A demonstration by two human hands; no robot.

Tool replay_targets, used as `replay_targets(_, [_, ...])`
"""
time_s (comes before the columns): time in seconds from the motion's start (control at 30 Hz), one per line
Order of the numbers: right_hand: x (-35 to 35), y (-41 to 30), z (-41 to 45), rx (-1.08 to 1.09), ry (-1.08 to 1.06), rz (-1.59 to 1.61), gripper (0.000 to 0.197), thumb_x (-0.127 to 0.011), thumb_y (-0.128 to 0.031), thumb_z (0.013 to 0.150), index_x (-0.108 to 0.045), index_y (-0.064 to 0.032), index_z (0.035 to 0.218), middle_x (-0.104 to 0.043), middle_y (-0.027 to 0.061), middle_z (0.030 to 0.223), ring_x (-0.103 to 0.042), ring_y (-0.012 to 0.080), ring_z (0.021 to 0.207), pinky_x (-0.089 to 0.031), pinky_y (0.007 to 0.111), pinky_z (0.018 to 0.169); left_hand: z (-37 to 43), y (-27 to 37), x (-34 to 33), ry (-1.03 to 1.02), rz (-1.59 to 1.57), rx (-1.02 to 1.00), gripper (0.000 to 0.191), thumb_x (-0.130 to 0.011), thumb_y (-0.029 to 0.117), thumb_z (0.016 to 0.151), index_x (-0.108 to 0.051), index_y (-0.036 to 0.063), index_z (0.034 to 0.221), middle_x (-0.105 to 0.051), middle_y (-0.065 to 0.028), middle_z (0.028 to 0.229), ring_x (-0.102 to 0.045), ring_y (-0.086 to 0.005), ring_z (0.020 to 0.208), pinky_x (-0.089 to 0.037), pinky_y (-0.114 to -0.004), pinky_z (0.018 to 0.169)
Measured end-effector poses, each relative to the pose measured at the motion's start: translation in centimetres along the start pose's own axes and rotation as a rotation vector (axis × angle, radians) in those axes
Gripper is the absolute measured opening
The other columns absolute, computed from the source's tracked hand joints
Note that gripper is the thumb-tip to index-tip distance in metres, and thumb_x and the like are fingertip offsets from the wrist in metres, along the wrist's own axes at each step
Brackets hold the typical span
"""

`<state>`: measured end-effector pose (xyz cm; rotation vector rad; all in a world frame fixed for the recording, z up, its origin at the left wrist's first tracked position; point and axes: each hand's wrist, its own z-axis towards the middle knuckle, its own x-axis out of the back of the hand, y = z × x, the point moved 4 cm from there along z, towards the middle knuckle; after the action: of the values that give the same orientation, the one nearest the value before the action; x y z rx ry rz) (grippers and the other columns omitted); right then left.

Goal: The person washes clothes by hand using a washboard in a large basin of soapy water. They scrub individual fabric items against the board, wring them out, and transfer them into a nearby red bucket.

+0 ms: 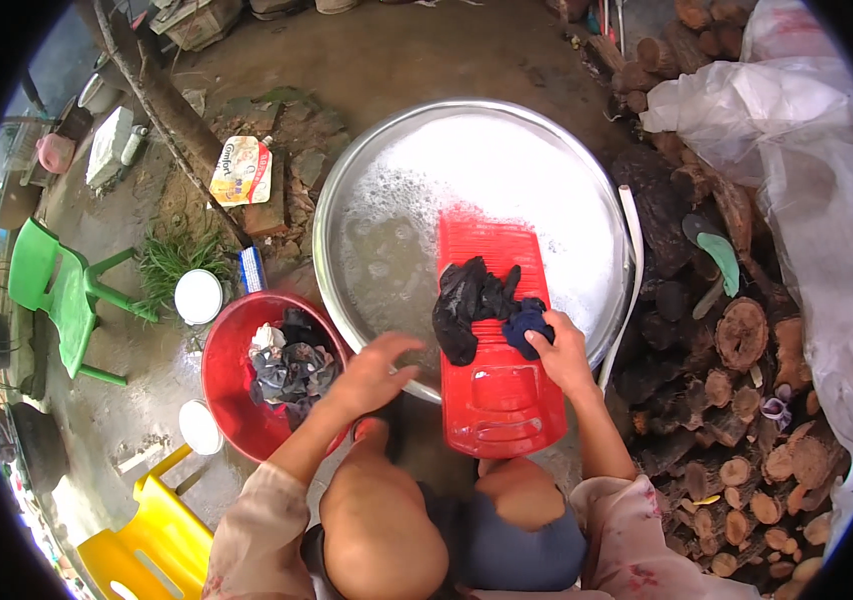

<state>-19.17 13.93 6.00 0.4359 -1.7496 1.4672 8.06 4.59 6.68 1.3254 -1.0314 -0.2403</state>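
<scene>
A red plastic washboard slants from my knees into a large round metal basin of cloudy, foamy water. My right hand grips a bunched dark blue cloth against the board's right side. Beside it, wet black fabric lies crumpled across the ridges. My left hand, fingers apart and holding nothing, hovers by the basin's near-left rim. Left of that hand stands a red tub containing a heap of dark and patterned clothes, partly hidden by my forearm.
Stacked firewood and white plastic sheeting line the right side. A white hose runs along the basin's right edge. To the left are a green chair, a yellow chair and a Comfort pouch.
</scene>
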Motion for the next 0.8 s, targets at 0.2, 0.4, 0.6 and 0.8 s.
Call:
replay_targets(0.2, [3.2, -3.7, -1.2, -0.471, -0.127, 1.254, 0.02, -0.058, -0.013, 0.086, -0.058, -0.0006, 0.101, -0.062, 0.0043, 0.09, -0.058, 0.0104, 0.075, -0.045, 0.023, 0.069, 5.7, -1.5, -5.1, 0.03, 0.207, -0.086, 0.029, -0.062, 0.012, 0.077, -0.057, 0.0064, 0.105, -0.056, -0.0161, 0.11, -0.054, -0.0347, 0.1, -0.045, -0.039, 0.085])
replay_targets(0.4, [1.7, 1.8, -2.5, -0.374, -0.054, 0.83, 0.018, -0.054, -0.012, 0.088, -0.058, -0.0007, 0.102, -0.062, 0.0042, 0.096, -0.056, 0.0087, 0.082, -0.044, 0.023, 0.074, 7.0, 2.1, 0.0, 0.242, -0.243, 0.097, 0.016, -0.052, 0.007, 0.086, -0.057, 0.0064, 0.101, -0.062, -0.0081, 0.089, -0.06, -0.0187, 0.084, -0.046, -0.03, 0.076])
replay_targets(0.6, [3.0, -1.9, -2.0, -0.253, 0.102, 1.551, 0.03, -0.051, -0.01, 0.088, -0.051, -0.0014, 0.116, -0.058, 0.0125, 0.111, -0.056, 0.0222, 0.101, -0.043, 0.038, 0.092, 7.7, 8.8, 2.7, 0.068, -0.977, 0.095, 0.025, -0.04, -0.004, 0.085, -0.055, 0.0041, 0.103, -0.061, -0.0046, 0.09, -0.059, -0.0114, 0.081, -0.047, -0.025, 0.073])
replay_targets(0.8, [5.4, -7.2, -1.2, -0.201, 0.11, 1.819, 0.042, -0.048, -0.004, 0.087, -0.041, -0.0049, 0.128, -0.05, 0.0124, 0.123, -0.051, 0.0256, 0.11, -0.041, 0.041, 0.095, 7.8, 5.5, -0.4, 0.039, -0.847, 0.228, 0.03, -0.038, 0.002, 0.074, -0.057, 0.005, 0.097, -0.061, -0.0089, 0.092, -0.061, -0.0211, 0.085, -0.05, -0.035, 0.071])
